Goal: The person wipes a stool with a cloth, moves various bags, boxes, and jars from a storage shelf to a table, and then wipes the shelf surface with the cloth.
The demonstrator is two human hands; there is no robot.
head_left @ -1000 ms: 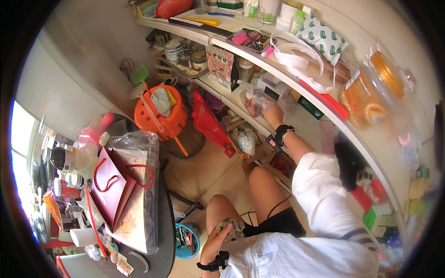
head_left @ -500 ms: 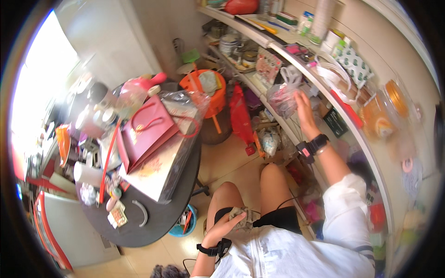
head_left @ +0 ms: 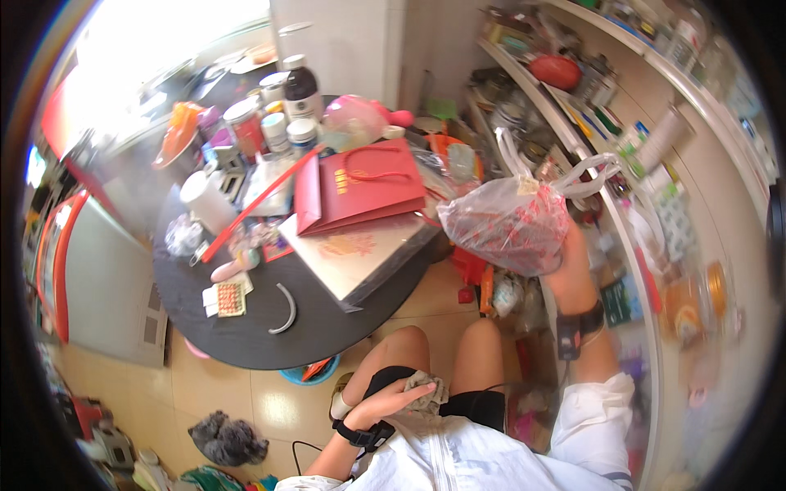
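Note:
Held up at the right of the table is a clear plastic bag (head_left: 499,229) with red contents, its handles sticking up. My right hand (head_left: 575,266) grips the bag from behind on its right side, and the bag hides most of the fingers. Low over my lap, my left hand (head_left: 391,403) is closed on a crumpled grey-brown cloth (head_left: 429,393). Left of the plastic bag, a red paper gift bag (head_left: 360,192) lies on a flat pale box (head_left: 348,270) at the edge of the dark round table (head_left: 270,348).
Bottles and jars (head_left: 278,131) crowd the table's far side. A white paper roll (head_left: 206,203) and a white curved band (head_left: 285,309) are on it too. Cluttered shelves (head_left: 626,221) run along the right. A grey furry animal (head_left: 228,438) lies on the floor at lower left.
My right hand has brought the plastic bag out from the shelf, left toward the table. The view has swung left. My left hand stays on the cloth in my lap.

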